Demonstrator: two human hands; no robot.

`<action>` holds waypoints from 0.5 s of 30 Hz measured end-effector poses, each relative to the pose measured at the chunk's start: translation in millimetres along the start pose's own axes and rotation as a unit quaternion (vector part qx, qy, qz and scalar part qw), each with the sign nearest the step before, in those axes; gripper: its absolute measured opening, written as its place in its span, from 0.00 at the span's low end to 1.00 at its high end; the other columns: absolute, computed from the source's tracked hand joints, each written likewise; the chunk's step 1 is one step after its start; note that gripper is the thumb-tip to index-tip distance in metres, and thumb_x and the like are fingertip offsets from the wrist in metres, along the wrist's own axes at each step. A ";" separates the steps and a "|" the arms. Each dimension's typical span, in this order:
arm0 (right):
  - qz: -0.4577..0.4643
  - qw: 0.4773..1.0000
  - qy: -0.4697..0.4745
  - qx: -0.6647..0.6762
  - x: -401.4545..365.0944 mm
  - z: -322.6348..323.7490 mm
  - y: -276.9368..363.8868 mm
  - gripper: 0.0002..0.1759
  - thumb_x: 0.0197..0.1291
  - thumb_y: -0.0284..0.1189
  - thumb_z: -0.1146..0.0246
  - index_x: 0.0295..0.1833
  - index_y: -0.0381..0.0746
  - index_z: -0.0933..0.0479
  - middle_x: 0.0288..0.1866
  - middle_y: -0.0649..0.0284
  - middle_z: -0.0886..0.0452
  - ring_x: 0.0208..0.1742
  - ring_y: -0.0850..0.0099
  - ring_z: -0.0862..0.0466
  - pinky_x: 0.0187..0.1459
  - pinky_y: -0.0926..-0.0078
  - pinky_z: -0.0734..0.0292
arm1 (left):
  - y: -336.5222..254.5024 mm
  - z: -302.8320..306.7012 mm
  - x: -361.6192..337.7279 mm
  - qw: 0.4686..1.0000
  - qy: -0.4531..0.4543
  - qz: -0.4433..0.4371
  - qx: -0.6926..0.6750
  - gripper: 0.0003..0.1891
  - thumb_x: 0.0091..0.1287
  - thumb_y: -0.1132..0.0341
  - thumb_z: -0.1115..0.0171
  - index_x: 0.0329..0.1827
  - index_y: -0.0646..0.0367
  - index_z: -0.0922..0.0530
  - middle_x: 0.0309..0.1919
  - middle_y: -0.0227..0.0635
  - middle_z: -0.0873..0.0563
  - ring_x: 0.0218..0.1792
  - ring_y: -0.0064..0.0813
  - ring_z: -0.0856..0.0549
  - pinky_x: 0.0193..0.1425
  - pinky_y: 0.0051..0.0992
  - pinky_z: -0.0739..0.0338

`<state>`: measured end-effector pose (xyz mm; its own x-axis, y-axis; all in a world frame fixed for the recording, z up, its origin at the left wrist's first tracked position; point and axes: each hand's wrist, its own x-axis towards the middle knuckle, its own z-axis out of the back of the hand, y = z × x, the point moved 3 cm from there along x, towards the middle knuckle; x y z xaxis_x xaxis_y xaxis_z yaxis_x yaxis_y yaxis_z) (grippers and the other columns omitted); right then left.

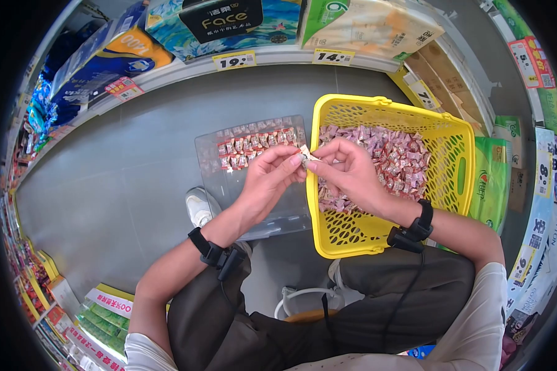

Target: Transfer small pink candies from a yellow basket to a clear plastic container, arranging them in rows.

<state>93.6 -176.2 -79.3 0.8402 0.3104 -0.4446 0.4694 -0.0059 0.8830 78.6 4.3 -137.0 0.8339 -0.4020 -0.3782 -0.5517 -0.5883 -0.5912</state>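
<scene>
Between the fingertips of both my hands is one small wrapped candy [304, 154], white and red. My left hand [275, 171] pinches it from the left, and my right hand [348, 170] from the right, above the near-left rim of a yellow shopping basket [317, 204]. Inside the basket lies a heap of wrapped candies [405, 162] in pink and red. To the left, a clear plastic box [213, 179] on the floor holds rows of similar candies [254, 145]. My hands partly cover the box's right edge and the basket's left wall.
Shelves with tissue packs [223, 28] and price tags [234, 60] curve along the far side. More green packs [491, 179] stand right of the basket. My shoe [198, 207] rests beside the box on the grey floor [105, 185]. Shelves of goods also line the left.
</scene>
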 end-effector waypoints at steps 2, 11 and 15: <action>-0.009 1.000 0.004 -0.021 0.3 -1.2 -2.8 0.09 0.68 0.26 0.31 0.47 0.35 0.24 0.37 0.64 0.16 0.24 0.87 0.25 0.22 0.88 0.33 | 0.0 -3.6 -1.5 1.000 0.006 -0.005 0.004 0.11 0.75 0.72 0.40 0.58 0.57 0.21 0.48 0.34 0.15 0.47 0.25 0.16 0.55 0.30 0.19; -0.010 1.000 0.006 -0.001 0.9 7.1 -7.0 0.09 0.69 0.30 0.33 0.44 0.35 0.21 0.32 0.68 0.17 0.24 0.85 0.24 0.24 0.85 0.32 | 2.6 17.4 8.3 0.999 -0.017 -0.035 0.017 0.07 0.76 0.70 0.40 0.54 0.55 0.22 0.47 0.32 0.15 0.48 0.23 0.16 0.56 0.32 0.19; -0.011 0.999 -0.033 0.016 8.9 20.4 -19.5 0.09 0.70 0.31 0.35 0.45 0.36 0.21 0.30 0.70 0.20 0.22 0.85 0.28 0.23 0.85 0.35 | 14.9 42.5 9.1 0.988 -0.138 -0.008 0.073 0.05 0.76 0.69 0.39 0.52 0.54 0.22 0.41 0.29 0.14 0.44 0.22 0.15 0.55 0.31 0.18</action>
<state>97.5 -192.8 -103.5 0.8454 0.2470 -0.4736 0.4952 -0.0301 0.8683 78.6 21.8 -179.5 0.8257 -0.1761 -0.5360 -0.5478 -0.4776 -0.6869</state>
